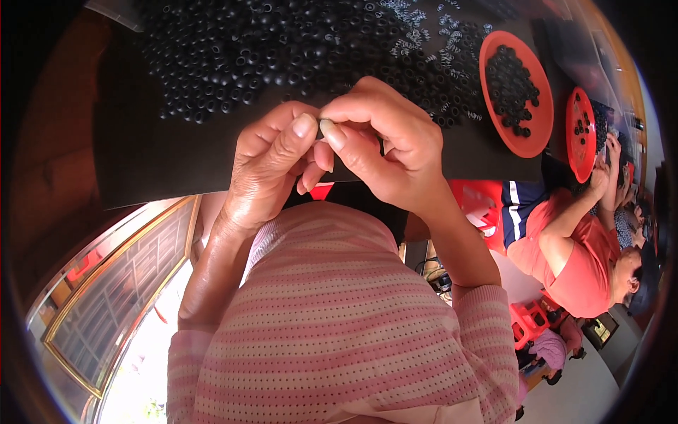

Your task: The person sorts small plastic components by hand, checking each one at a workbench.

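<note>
My left hand [272, 159] and my right hand [395, 145] meet above the near edge of the dark table, thumbs and forefingers pinched closely together. Between the fingertips shows a sliver of a small dark piece [321, 126], its shape mostly hidden by the fingers. Just beyond the hands spreads a wide heap of small black hollow pieces [261, 53], rounded with open ends. Small metal coil springs [409, 35] lie scattered along the heap's right part.
An orange-red round tray [526, 145] with black pieces stands at the table's right. Past it is a red tray [578, 152] with a few more, near a co-worker in a red shirt [579, 272]. Red stools [530, 321] stand farther right. A framed glass panel [120, 283] is at lower left.
</note>
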Motion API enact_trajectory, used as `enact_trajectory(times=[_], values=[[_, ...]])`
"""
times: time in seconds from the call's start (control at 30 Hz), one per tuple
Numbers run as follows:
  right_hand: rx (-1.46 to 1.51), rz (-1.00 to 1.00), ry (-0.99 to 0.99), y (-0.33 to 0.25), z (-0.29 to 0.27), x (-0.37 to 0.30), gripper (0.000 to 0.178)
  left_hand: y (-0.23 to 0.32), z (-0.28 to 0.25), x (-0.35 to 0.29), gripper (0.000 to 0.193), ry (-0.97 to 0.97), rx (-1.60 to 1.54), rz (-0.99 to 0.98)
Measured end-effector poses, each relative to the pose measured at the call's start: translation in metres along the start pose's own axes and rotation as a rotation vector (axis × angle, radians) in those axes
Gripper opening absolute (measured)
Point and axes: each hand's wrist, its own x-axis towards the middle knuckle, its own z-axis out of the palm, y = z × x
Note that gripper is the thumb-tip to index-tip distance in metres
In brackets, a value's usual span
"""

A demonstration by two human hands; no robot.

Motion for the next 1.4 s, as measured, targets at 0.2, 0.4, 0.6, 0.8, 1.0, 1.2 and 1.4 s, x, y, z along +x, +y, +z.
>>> enact_trajectory(times=[0.2, 0.4, 0.6, 0.8, 1.0, 1.2, 1.4], values=[[0.586, 0.217, 0.108, 0.002, 0.007, -0.001, 0.009, 0.000, 0.008, 0.000, 0.038, -0.027, -0.162, -0.010], [0.699, 0.276, 0.166, 0.004, 0.015, -0.004, 0.011, -0.003, 0.012, 0.002, 0.037, -0.016, -0.238, -0.012], [-0.313, -0.239, 0.175, 0.006, 0.011, -0.002, 0.026, -0.006, 0.010, 0.001, 0.036, 0.051, -0.204, 0.018], [-0.525, -0.269, 0.078, 0.000, 0.004, -0.009, 0.031, -0.008, 0.005, -0.002, 0.035, 0.057, -0.097, 0.011], [-0.272, -0.228, -0.011, 0.005, 0.004, -0.002, 0.035, -0.003, 0.005, -0.005, 0.033, 0.030, -0.076, -0.021], [-0.267, -0.048, -0.133, -0.002, -0.005, 0.011, 0.025, -0.002, -0.008, -0.014, 0.032, 0.035, -0.066, -0.044], [-0.608, -0.079, -0.200, 0.033, -0.010, 0.057, 0.014, 0.005, -0.018, -0.013, 0.027, 0.046, 0.074, 0.039]])
